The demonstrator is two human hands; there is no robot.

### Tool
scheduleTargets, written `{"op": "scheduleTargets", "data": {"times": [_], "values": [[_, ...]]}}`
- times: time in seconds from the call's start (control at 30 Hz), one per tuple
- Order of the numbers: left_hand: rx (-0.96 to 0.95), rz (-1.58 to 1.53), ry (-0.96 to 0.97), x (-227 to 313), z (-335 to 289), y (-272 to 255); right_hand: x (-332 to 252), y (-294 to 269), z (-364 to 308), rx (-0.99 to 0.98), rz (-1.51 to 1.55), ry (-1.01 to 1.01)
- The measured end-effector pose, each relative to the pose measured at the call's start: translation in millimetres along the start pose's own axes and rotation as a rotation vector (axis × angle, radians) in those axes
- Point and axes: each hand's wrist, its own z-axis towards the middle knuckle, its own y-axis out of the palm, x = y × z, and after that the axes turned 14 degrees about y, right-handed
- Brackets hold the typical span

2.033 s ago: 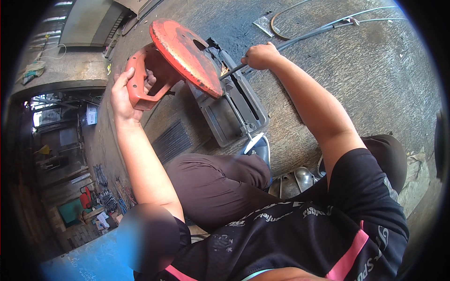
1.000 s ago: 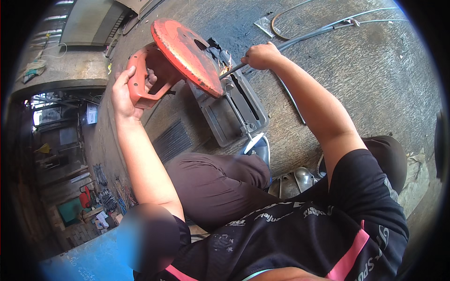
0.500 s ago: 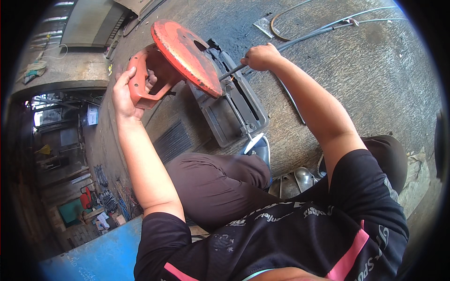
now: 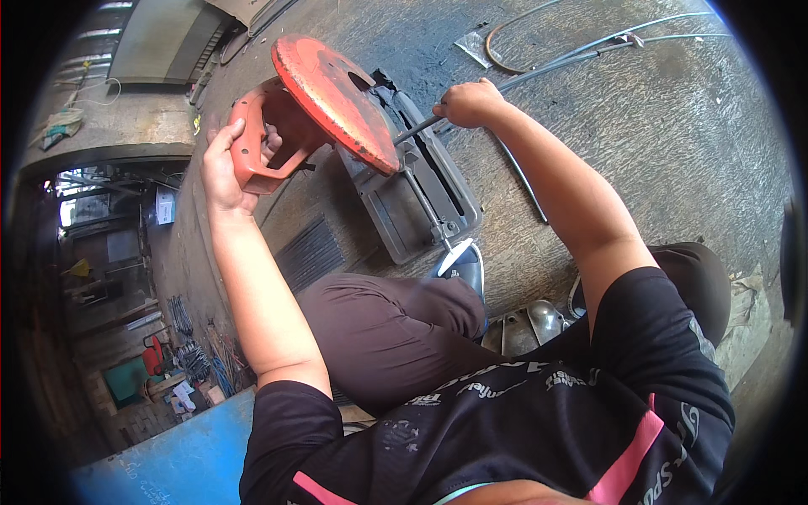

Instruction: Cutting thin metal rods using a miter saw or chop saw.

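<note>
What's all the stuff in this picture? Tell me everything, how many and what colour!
Saw guard: one, orange, top centre
Saw handle: one, orange, left of the guard
Saw base: one, grey, under the guard
Rod: one, grey, reaching under the guard
Short bars: several, dark grey, floor left of the base
Long rods: several, grey, floor upper right
Shiny metal piece: at least one, silver, between the legs
Blue panel: one, lower left
Clutter at far left: mixed, too dim to count
Shirt: one, black and pink, bottom
Left hand: one, bare, gripping the handle
Right hand: one, bare, gripping the rod
</note>
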Motion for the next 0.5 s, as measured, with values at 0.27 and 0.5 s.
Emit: {"op": "scheduleTargets", "data": {"times": [0.27, 0.5], "values": [[-0.01, -0.016, -0.004, 0.3, 1.4, -2.1, -1.2, -3.8, -2.2, -0.02, -0.02, 0.006], [-0.011, -0.014, 0.006, 1.9, -2.4, 3.2, -1.0, -4.2, -4.5, -0.022, -0.017, 0.01]]}}
